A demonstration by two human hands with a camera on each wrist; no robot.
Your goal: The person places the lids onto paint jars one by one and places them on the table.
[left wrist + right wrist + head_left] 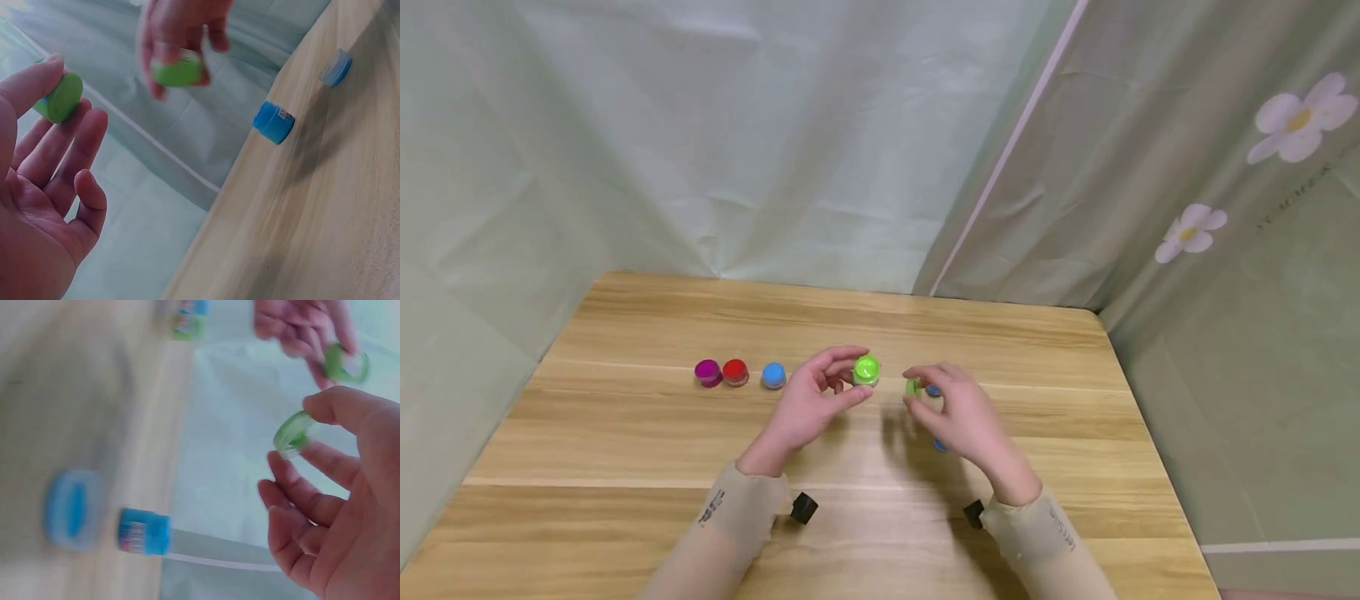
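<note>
My left hand (805, 400) pinches a small green jar (867, 371) between thumb and fingers, its bright green round top facing the head camera. Just to the right and apart from it, my right hand (958, 412) holds a thin, partly see-through green lid (294, 434) by its edge, between thumb and fingertips. Both hands are raised above the wooden table. Below the right hand, a blue jar (274, 122) stands on the table, and a clear-rimmed blue lid (336, 67) lies nearer the person; the hand partly hides both in the head view.
Left of the hands, a purple jar (707, 372), a red jar (735, 372) and a light blue jar (773, 375) stand in a row on the table (625, 433). A pale curtain (820, 167) hangs behind the far edge.
</note>
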